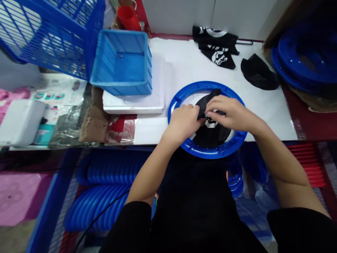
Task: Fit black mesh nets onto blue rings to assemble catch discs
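Observation:
A blue plastic ring (184,95) lies on the white table top at the near edge. Inside it sits a black mesh fabric piece (210,98) with a white print. My left hand (183,121) grips the fabric at the ring's left side. My right hand (230,112) pinches the same fabric from the right, fingers over the white print. Both hands meet near the middle of the ring.
A blue plastic bin (123,65) stands on a white board at the left, with a blue wire basket (52,35) behind it. More black printed fabric pieces (217,47) and a black cloth (259,73) lie at the back. Stacked blue rings (305,56) sit at the right.

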The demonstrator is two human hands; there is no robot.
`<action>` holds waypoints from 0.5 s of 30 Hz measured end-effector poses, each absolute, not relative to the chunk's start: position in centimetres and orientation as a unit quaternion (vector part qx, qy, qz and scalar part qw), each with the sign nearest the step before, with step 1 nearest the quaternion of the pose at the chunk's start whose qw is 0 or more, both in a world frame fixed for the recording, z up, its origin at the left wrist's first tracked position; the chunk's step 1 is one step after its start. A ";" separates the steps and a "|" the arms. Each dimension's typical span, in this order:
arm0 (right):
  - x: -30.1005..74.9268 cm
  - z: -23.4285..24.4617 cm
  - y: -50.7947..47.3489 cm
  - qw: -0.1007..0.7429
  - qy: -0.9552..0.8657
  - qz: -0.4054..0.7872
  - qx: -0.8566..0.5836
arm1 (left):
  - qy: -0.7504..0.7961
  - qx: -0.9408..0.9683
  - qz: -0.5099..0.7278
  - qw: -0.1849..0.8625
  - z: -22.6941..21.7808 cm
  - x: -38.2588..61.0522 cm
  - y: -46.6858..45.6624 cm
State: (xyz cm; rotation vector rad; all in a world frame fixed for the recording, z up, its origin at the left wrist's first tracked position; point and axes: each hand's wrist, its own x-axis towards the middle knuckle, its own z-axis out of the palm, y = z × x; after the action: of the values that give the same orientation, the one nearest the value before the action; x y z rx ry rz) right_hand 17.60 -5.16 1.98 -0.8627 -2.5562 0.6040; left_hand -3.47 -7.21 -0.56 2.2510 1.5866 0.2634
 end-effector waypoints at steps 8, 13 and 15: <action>13.6 1.3 2.0 -0.021 -0.921 0.286 -0.262 | 0.541 0.791 0.148 0.242 -1.5 -3.1 -7.9; 12.6 1.9 3.6 -0.020 -0.874 0.440 -0.206 | 0.556 0.740 0.278 0.256 -0.9 -6.2 -8.9; 12.6 2.3 4.6 -0.056 -0.849 0.480 -0.214 | 0.557 0.730 0.294 0.264 -0.9 -6.8 -9.0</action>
State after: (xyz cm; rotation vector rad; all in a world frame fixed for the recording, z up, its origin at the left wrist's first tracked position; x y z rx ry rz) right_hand 12.57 4.60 2.30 -0.6979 -2.7651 1.5651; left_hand -6.76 -8.96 -0.90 1.9739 1.5055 0.7945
